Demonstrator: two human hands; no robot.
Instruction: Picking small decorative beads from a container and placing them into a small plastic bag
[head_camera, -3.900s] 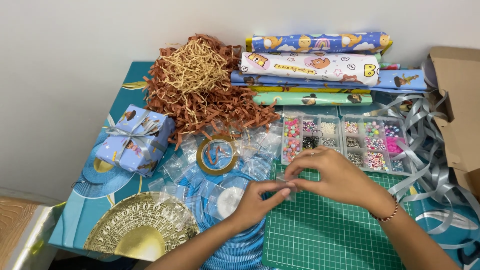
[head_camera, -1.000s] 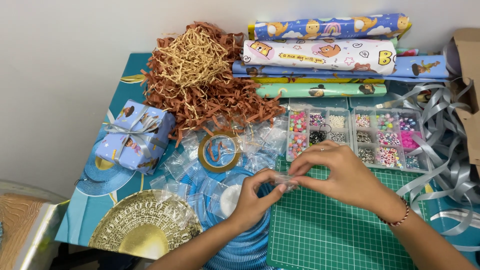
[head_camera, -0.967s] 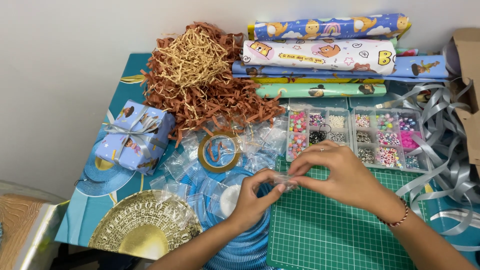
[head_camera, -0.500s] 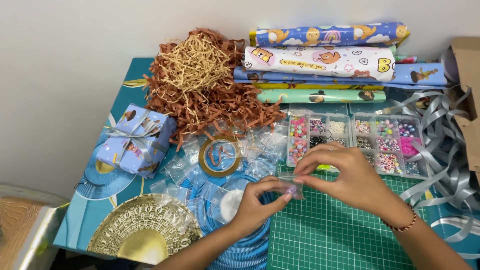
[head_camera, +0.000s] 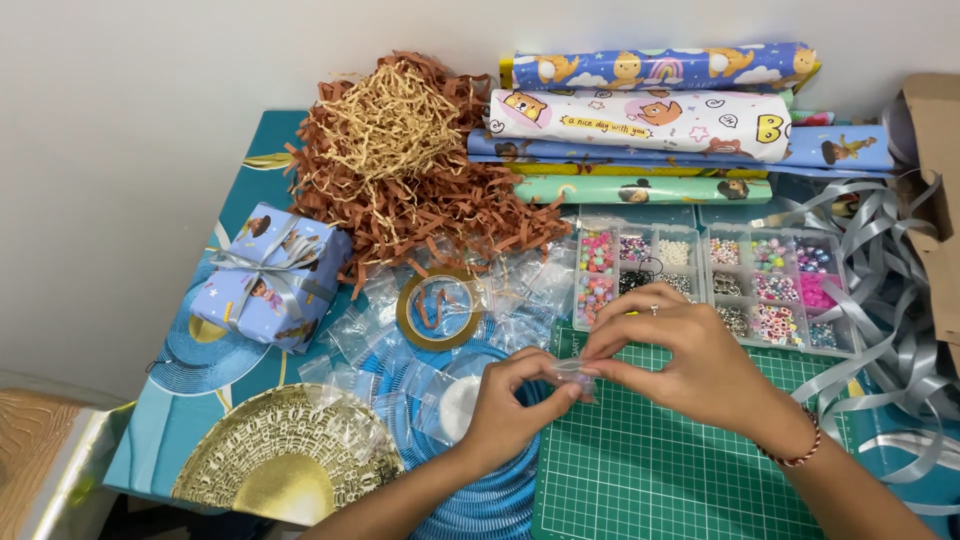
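Small clear plastic bag (head_camera: 575, 372) sat pinched between the left hand (head_camera: 510, 410) and right hand (head_camera: 690, 360), above the green cutting mat (head_camera: 660, 470). It looked feather-light, limp and slippery, best gripped by its top edge.

— Where does the view look from?
— From the head, close above, tilted down over the table (head_camera: 180, 440), facing the far wall (head_camera: 200, 60).
— Any second view?
— Just this one.
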